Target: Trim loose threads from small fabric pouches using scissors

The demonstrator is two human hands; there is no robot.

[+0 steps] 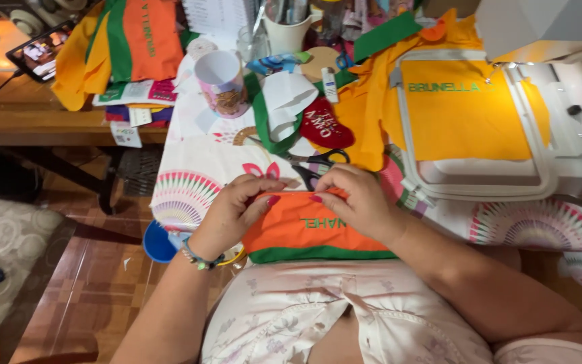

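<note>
At the near bench (190,168) edge, left hand (234,209) and right hand (355,202) pinch the orange cloth piece's (304,232) far edge.

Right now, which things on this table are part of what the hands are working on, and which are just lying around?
In hand:
left hand
right hand
orange cloth piece with green border

Lying about:
scissors
paper cup
embroidery hoop with yellow fabric
red patch
tablet
</note>
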